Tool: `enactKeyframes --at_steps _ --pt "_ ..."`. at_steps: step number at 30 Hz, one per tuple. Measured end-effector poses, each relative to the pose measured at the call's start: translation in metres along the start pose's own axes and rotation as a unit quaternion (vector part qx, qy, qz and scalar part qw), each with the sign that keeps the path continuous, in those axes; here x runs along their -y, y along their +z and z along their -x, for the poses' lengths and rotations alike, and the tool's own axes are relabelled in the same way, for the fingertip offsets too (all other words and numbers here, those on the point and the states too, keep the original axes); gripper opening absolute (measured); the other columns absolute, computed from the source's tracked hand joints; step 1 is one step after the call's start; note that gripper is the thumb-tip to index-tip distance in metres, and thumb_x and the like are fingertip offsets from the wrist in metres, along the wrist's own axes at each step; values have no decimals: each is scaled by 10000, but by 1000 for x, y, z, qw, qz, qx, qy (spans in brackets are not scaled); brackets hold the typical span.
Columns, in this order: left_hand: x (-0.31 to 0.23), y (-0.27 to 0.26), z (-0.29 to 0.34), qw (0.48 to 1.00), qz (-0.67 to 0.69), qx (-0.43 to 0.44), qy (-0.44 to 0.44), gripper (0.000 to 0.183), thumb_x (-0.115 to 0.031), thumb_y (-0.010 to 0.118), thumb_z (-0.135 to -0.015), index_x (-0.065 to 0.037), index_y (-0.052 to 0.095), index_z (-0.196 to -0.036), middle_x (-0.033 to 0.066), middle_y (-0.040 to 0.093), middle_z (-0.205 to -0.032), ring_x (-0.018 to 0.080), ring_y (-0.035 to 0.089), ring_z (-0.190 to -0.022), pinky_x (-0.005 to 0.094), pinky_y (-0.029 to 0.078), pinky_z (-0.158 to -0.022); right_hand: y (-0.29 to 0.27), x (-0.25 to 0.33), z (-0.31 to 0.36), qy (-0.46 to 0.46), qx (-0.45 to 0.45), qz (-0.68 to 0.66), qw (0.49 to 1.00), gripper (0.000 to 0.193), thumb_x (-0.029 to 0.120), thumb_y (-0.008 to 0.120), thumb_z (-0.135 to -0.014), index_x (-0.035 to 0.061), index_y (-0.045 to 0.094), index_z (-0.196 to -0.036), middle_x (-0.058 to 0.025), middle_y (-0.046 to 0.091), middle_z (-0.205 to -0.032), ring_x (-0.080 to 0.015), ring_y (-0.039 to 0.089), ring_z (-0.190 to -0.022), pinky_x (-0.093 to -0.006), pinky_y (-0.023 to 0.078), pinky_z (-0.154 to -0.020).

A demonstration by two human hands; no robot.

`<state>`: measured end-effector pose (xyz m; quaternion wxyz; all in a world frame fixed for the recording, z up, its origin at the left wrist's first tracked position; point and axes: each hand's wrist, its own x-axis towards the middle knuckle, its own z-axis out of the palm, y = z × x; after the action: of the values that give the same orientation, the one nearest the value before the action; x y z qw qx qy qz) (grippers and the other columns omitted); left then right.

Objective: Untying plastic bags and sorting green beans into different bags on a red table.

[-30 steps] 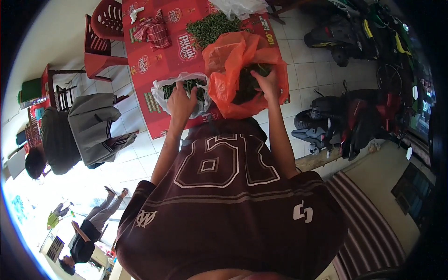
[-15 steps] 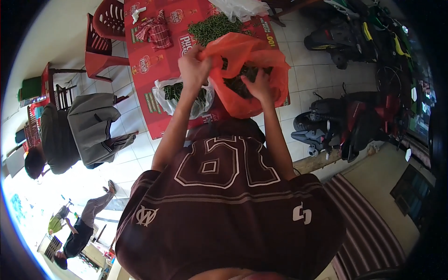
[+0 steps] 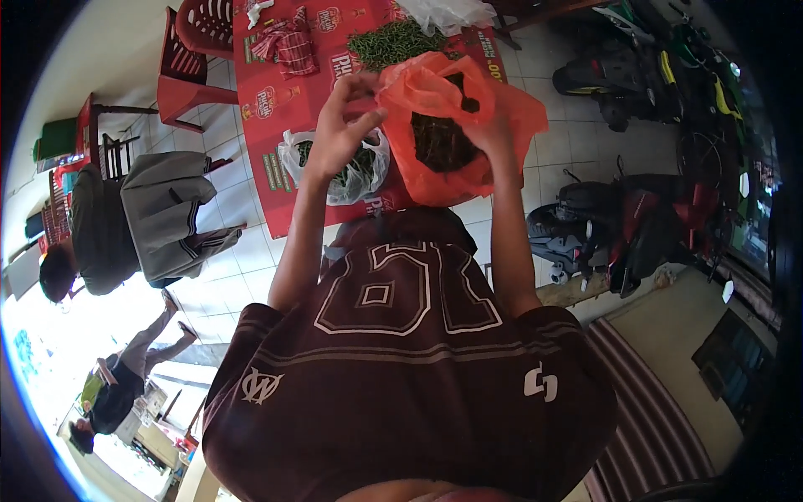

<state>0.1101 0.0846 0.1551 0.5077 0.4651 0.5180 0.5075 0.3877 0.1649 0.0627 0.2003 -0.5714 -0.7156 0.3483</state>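
A: Main item, and its place before you?
B: One soft, crumpled orange plastic bag [image 3: 421, 90], mouth upward; at the near right part of the red printed desk [image 3: 288, 213]; to the right of your left hand [image 3: 339, 134]; dark brownish contents [image 3: 439, 144] showing in its mouth, kind not clear.
A: Its long axis?
B: None clear; about as broad as deep; its loose upper flap reaches leftward, toward your left fingers.
A: Your nearer hand?
B: Your right hand [image 3: 492, 138]; at the bag's right part, partly veiled by orange film; fingertips hidden, so whether they are clamped on anything cannot be told.
A: Your left hand?
B: Just beside the bag's left edge; thumb and fingers parted, nothing seen between them; contact with the flap uncertain; your two hands well apart, the bag's mouth between them.
A: Adjoining items?
B: One translucent white plastic bag [image 3: 350, 194] of thin green pods, below your left hand and showing on both sides of that wrist; one loose heap of slender green pods [image 3: 391, 46], beyond the orange bag; one red checked cloth [image 3: 294, 52], farther left.
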Motion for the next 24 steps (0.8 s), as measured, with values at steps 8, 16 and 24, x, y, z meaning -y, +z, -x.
enactKeyframes --at_steps 8,16,24 --pt "166 -52 89 909 -400 -11 -116 362 -225 752 -788 -31 642 -1073 186 710 -966 348 729 -825 435 571 -754 -44 23 -13 -136 -170 -48 975 472 211 701 -946 59 572 -1373 -159 658 -1313 -323 663 -1173 -405 553 -884" --pt "164 -55 123 859 -474 3 -193 313 -237 795 -738 -77 660 -972 183 696 -977 404 683 -907 527 544 -763 -62 125 57 58 26 -211 976 229 199 667 -980 -27 706 -963 -66 723 -777 -105 668 -635 -272 532 -573" --pt "142 -68 152 901 -406 148 -33 180 -151 714 -773 -98 776 -934 173 676 -952 397 674 -902 505 541 -768 100 152 59 -3 291 -221 931 166 140 622 -987 -12 689 -986 -82 710 -762 -137 698 -636 -271 549 -551"
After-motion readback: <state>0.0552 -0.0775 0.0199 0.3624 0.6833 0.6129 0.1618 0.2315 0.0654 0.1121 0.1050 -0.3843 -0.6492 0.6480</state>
